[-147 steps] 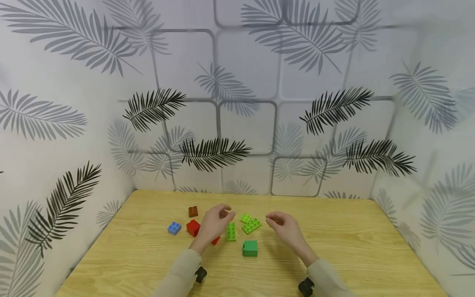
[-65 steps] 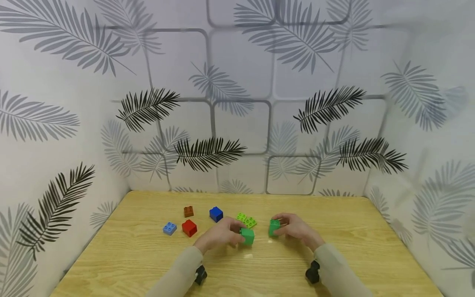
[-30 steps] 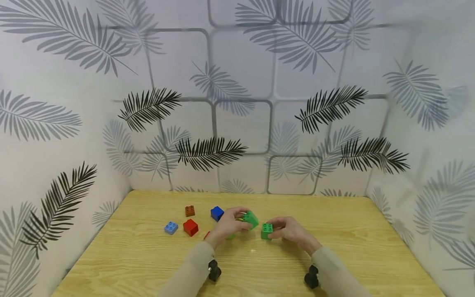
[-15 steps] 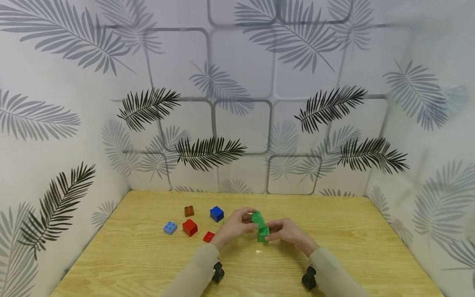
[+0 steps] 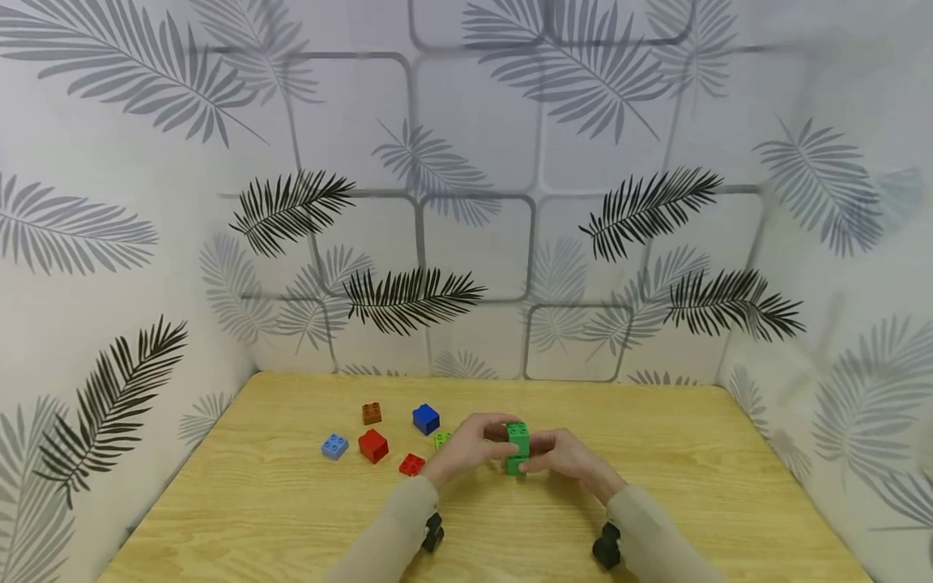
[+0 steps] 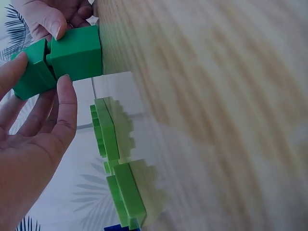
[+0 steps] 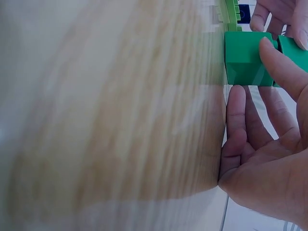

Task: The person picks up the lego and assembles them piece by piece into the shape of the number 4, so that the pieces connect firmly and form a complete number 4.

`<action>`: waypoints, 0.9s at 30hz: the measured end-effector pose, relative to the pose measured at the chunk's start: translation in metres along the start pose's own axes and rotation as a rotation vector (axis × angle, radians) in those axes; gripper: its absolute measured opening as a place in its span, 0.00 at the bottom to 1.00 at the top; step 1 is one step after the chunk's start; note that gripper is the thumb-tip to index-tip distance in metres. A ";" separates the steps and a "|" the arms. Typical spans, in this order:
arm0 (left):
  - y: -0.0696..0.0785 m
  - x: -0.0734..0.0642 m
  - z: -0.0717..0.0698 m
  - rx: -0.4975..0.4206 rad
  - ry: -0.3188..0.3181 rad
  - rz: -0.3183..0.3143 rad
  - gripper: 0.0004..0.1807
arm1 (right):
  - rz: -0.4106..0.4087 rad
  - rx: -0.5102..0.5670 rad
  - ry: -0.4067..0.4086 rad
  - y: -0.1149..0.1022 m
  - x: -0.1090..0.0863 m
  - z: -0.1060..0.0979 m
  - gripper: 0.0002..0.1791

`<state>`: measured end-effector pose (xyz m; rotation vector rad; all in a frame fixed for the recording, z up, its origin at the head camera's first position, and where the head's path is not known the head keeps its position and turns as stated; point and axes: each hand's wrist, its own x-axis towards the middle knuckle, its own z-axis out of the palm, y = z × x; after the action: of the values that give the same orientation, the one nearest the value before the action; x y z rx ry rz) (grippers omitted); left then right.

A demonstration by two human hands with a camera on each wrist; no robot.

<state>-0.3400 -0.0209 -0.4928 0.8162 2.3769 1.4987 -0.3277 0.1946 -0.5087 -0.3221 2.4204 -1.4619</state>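
My left hand [image 5: 470,449] pinches a green brick [image 5: 517,437] between thumb and fingers, studs facing up. Directly beneath it is a second green brick [image 5: 516,465], gripped by my right hand [image 5: 572,461] low over the table. Up close in the left wrist view, a narrow gap with studs showing separates the upper brick [image 6: 34,70] from the lower brick [image 6: 77,53]; the upper one sits slightly tilted. The right wrist view has my right thumb pressed on the side of the lower brick [image 7: 248,57], with its base at the tabletop.
Left of my hands lie a red block [image 5: 373,446], a flat red brick [image 5: 411,464], a light blue brick [image 5: 334,447], a brown brick [image 5: 372,413] and a dark blue block [image 5: 426,419]. Lime green bricks [image 6: 108,130] are partly hidden behind my left hand. A patterned backdrop [image 5: 481,243] rises behind the table [image 5: 656,486].
Earlier the hands held the two green bricks apart. My left hand has moved right, turned its brick studs up and brought it down over the brick in my right hand, which shifted slightly left.
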 end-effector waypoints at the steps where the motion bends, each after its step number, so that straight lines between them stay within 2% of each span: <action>1: 0.000 0.000 -0.001 0.019 -0.005 0.000 0.20 | 0.002 0.004 0.000 -0.001 0.000 0.000 0.20; 10: 0.000 0.001 -0.002 0.152 -0.023 0.022 0.19 | -0.004 0.012 0.009 -0.004 -0.002 0.002 0.18; 20: 0.003 -0.001 0.001 0.192 -0.033 -0.004 0.19 | 0.015 0.030 0.008 0.003 -0.003 0.004 0.20; 24: 0.006 -0.001 0.001 0.203 -0.026 0.011 0.18 | 0.001 0.026 -0.004 0.001 -0.003 0.001 0.22; 27: 0.005 0.000 0.001 0.215 -0.019 0.031 0.17 | -0.008 0.062 -0.002 0.000 -0.005 -0.001 0.25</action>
<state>-0.3383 -0.0184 -0.4889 0.9126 2.5533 1.2543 -0.3235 0.1973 -0.5072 -0.3190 2.3692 -1.5354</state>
